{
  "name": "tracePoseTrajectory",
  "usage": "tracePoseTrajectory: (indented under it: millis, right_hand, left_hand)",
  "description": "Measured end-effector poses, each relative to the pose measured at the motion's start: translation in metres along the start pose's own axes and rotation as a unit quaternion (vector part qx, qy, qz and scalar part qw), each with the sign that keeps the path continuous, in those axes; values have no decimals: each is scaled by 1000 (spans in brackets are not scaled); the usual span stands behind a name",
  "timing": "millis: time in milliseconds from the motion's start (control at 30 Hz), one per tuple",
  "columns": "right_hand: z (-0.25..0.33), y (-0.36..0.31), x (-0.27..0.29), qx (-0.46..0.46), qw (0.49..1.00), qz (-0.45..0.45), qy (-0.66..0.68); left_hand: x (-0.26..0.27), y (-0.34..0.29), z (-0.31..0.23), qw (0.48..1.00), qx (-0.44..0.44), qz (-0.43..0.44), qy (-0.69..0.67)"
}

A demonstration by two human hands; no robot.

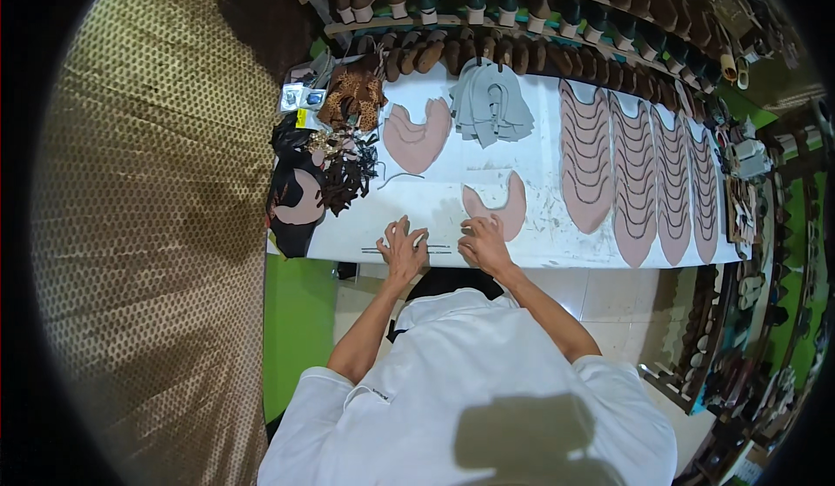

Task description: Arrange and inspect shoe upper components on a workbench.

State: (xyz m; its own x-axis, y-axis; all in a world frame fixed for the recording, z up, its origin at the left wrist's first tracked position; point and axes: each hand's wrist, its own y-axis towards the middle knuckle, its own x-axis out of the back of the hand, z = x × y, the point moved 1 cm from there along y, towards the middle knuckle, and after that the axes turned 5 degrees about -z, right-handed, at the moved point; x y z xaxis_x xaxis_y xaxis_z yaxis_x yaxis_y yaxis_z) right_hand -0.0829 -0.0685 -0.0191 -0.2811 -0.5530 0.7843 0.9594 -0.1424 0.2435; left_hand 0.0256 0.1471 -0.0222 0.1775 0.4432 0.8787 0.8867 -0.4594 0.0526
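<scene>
My left hand (404, 249) rests on the white tabletop near its front edge, fingers bent and spread apart. Under and beside it lie thin dark strips (442, 249), placed side by side; the hand covers their middle. To the right, my right hand (485, 244) has its fingers bent and apart at the near edge of a pink U-shaped leather piece (515, 203). That piece lies flat with its opening facing away from me. Whether the right fingertips press on it cannot be made out. A thin grey cord (402, 175) lies farther back.
Stacked pink U-shaped pieces (417, 142) and grey pieces (491, 107) lie at the back. Overlapping rows of dark-edged pink pieces (587, 164) fill the right side. Dark scraps (348, 177) and leopard-print material (355, 94) crowd the left. Shoe shelves (513, 29) stand behind.
</scene>
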Motion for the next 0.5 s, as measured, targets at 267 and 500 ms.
tracePoseTrajectory:
  millis: [267,500]
  right_hand:
    - [11,21,-16,2,996,90,-6]
    - [23,28,-26,110,987,62,-103]
  left_hand:
    - [-1,12,7,998,-36,46,-23]
    - [-11,27,11,989,-91,108,-37]
